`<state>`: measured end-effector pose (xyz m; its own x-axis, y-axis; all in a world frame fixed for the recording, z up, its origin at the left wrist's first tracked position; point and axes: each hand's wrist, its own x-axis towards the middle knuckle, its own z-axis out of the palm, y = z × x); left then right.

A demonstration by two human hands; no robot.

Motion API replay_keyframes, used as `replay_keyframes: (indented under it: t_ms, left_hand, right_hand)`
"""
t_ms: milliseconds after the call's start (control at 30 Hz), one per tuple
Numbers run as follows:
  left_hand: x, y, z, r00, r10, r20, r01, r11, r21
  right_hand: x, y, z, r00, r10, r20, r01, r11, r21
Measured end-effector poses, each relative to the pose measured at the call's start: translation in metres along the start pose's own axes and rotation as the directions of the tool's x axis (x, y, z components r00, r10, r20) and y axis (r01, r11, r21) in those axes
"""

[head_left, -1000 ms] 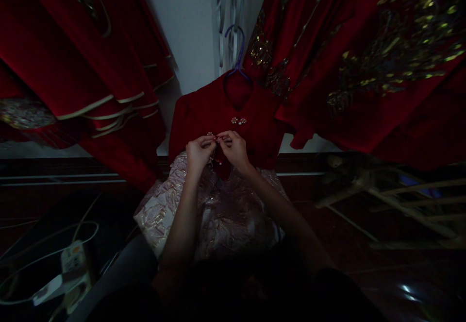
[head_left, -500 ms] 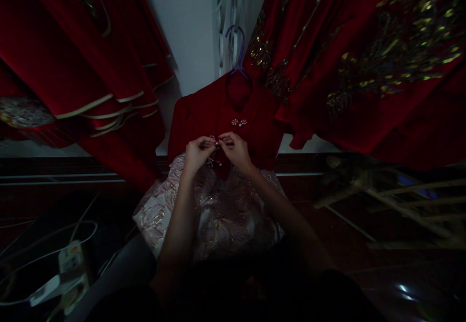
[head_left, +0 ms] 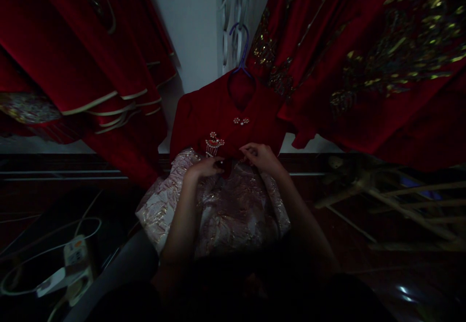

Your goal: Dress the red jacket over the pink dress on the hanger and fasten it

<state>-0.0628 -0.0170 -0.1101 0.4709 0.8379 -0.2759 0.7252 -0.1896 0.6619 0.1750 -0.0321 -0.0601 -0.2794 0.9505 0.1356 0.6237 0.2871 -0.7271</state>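
Note:
A red short-sleeved jacket with a beaded clasp below the neck hangs on a purple hanger. It sits over a pale pink skirt with a metallic sheen. On the jacket's front left is a beaded brooch with dangling strands. My left hand is just below those strands at the lower jacket edge, fingers drawn together. To the right, my right hand has curled fingers pinched at the jacket's lower front. Dim light hides what either hand holds.
Red garments with pale trim hang at left, and a red garment with gold sequins hangs at right. A power strip with cables is at lower left. At right stands a wooden frame.
My hands were together at the brooch, fingertips meeting over it. They have parted: the left moved down, the right moved right and slightly down. The brooch now shows, lying on the jacket.

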Motion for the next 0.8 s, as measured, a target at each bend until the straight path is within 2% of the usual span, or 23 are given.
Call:
replay_keyframes:
  t_ms: [67,133,400,600,800]
  left_hand:
    - [0.004,0.001,0.005,1.0,-0.025,-0.016,0.025,0.999,0.033]
    - [0.007,0.001,0.008,0.999,-0.015,-0.029,0.016,0.998,0.057]
    - [0.014,-0.008,0.015,1.0,-0.017,-0.017,0.018,0.998,0.059]
    - [0.016,-0.005,0.012,0.988,0.059,-0.145,-0.058,0.998,0.013]
    - [0.008,-0.002,0.0,0.961,0.099,-0.258,-0.084,0.994,0.068]
  right_hand:
    - [-0.002,0.002,-0.003,0.989,0.037,0.144,-0.024,0.996,-0.091]
    - [-0.005,0.005,-0.003,0.977,0.052,0.207,-0.021,0.989,-0.147]
    - [-0.008,0.001,-0.005,0.98,0.115,0.165,-0.053,0.94,-0.338]
    - [-0.004,0.006,0.006,0.98,0.151,0.133,-0.093,0.927,-0.362]
    - [0.005,0.017,0.032,0.994,0.101,-0.044,-0.11,0.917,-0.384]
